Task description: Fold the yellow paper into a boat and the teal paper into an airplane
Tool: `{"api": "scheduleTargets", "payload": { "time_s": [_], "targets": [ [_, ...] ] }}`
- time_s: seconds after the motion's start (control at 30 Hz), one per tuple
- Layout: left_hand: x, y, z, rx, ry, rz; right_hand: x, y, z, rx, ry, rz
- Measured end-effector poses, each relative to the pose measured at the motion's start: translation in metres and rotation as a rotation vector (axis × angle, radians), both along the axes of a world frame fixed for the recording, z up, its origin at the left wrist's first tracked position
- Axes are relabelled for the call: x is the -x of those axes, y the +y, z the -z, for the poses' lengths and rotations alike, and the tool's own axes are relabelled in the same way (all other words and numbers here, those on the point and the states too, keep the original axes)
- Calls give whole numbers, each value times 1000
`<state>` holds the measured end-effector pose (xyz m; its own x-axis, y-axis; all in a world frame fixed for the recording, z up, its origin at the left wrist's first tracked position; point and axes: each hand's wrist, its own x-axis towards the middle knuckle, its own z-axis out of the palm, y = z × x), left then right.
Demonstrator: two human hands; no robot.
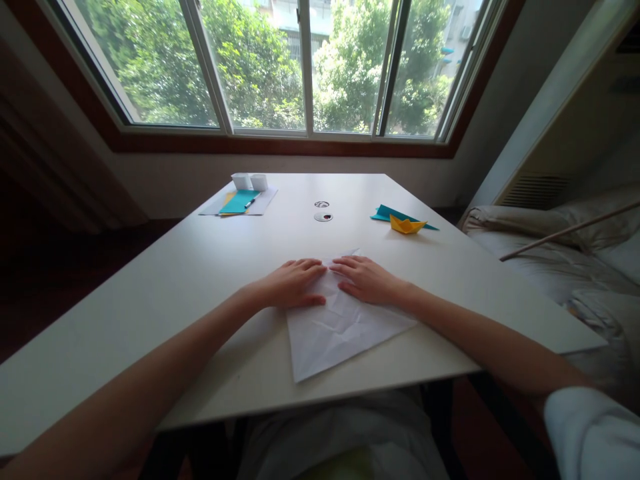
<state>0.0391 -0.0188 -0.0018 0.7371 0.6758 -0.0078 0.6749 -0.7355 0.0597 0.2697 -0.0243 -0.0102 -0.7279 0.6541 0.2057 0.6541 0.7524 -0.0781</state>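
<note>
Nearest item: white sleeve [590, 433], soft cloth, at the lower right corner, belonging to the person's right arm; pale clothing shows under the table edge. Table [150, 293]: smooth, matte white top, rectangular, with a thin edge facing the person. White paper sheet [340, 327]: thin, creased and crumpled in texture, lying flat at the near middle of the table as an angled, roughly triangular fold, one pointed corner reaching toward the near edge. Left hand [293, 283]: flat, palm down, fingers together and extended, pressing the upper left part of the sheet. Right hand [367, 280]: likewise flat, palm down, fingers stretched, pressing the upper right part; the fingertips of both hands nearly meet over the top of the sheet, neither hand gripping anything. Yellow paper boat [407, 225]: small folded form with pointed ends, on the right side farther back, resting on a teal paper piece [387, 213], flat and angular. Two small round discs [323, 216], one behind the other, sit at the centre of the table. Far left: a pale flat sheet [265, 200] carrying a teal paper [239, 201], a yellow edge beneath it and a pen [249, 203], with two white square cups [250, 181] just behind. Window [305, 67]: white-framed panes over green trees.
</note>
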Motion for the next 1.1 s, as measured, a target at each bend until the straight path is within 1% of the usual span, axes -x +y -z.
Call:
{"api": "scheduleTargets", "payload": {
  "time_s": [0.07,0.1,0.2,0.3,0.33,0.4,0.5,0.57,0.6,0.67,0.77,0.9,1.0,1.1],
  "targets": [
    [1,2,3,81,15,12,-2,4,5,99,-31,-45],
    [1,2,3,123,28,5,-3,6,7,151,-53,-36],
    [4,5,2,215,54,-17,-9,11,7,271,-103,57],
    [11,9,0,258,69,-56,-22,16,5,343,-125,161],
    [15,11,0,261,77,-85,-28,18,4,367,-135,184],
    [24,17,2,242,94,-184,-41,22,4,411,-168,218],
    [40,28,9,172,102,-398,-58,29,6,443,-199,280],
    [48,35,14,141,95,-506,-64,33,8,437,-195,322],
    [52,38,16,137,87,-525,-66,34,10,429,-188,334],
    [55,42,19,146,49,-509,-66,37,13,414,-166,342],
    [53,45,19,186,-81,-476,-66,38,17,395,-113,343],
    [40,37,8,295,-380,-454,-67,39,21,378,-64,331],
    [33,28,-1,473,-640,-433,-68,39,22,363,-42,315],
    [33,24,-3,690,-783,-461,-69,40,22,324,-15,297]
  ]
}}
